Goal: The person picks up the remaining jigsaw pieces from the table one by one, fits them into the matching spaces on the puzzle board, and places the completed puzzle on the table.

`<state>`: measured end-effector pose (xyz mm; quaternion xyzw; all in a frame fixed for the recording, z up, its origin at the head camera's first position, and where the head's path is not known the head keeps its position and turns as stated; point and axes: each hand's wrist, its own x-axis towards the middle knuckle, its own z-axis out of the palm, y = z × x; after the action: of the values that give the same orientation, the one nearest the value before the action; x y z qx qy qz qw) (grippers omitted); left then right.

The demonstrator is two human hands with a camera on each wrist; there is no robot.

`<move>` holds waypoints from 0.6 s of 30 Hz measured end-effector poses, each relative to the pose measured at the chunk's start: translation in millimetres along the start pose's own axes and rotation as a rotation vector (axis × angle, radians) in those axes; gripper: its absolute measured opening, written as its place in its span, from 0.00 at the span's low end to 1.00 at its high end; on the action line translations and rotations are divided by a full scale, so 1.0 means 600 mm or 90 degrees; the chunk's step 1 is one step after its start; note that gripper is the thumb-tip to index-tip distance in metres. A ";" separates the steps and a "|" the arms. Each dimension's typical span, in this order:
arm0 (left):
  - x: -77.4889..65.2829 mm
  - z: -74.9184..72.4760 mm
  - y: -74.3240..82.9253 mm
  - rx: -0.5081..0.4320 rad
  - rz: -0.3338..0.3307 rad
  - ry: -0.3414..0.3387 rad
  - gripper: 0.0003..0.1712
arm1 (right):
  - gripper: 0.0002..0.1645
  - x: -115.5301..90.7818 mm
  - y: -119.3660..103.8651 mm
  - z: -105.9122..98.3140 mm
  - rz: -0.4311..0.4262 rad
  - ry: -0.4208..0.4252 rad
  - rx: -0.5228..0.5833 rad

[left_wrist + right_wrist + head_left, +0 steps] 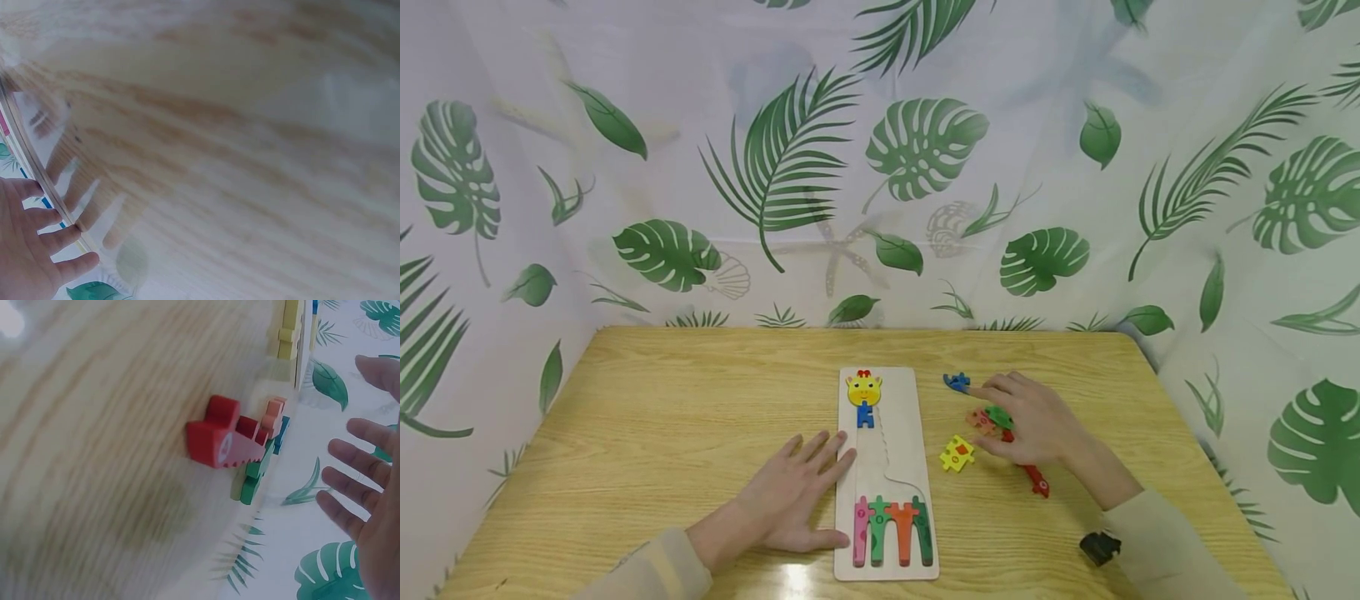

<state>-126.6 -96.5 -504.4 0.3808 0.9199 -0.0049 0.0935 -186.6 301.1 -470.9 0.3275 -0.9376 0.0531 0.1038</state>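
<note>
A pale wooden puzzle board (895, 442) lies on the table with a yellow giraffe head (864, 390) and a blue neck piece (866, 417) near its top. Pink (860, 537), green (877, 537), orange (904, 537) and dark green (923, 537) leg pieces sit at its bottom. My left hand (793, 500) spreads its fingers at the board's left edge. Over the loose pieces reaches my right hand (1033, 417), empty in the right wrist view, its index fingertip right at a blue piece (956, 382). Below are salmon (982, 422), green (999, 417) and red (1038, 481) pieces, partly hidden.
A yellow puzzle piece (957, 453) lies between the board and my right hand. The wooden table (700, 400) meets a leaf-patterned cloth (820, 167) at the back and sides. A small black object (1101, 547) shows at the right sleeve.
</note>
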 end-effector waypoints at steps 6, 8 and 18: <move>0.001 0.002 0.000 0.010 -0.001 0.002 0.64 | 0.39 0.000 0.007 0.006 0.019 -0.049 -0.016; 0.001 0.002 0.000 0.009 0.000 0.003 0.64 | 0.39 0.002 0.010 0.009 0.022 -0.062 -0.025; 0.001 0.001 0.002 0.002 -0.002 0.001 0.64 | 0.39 0.000 0.023 0.028 0.030 -0.088 -0.047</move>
<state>-125.9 -95.5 -505.0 0.3799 0.9204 -0.0061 0.0921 -197.8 309.2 -487.6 0.3040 -0.9514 -0.0021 0.0495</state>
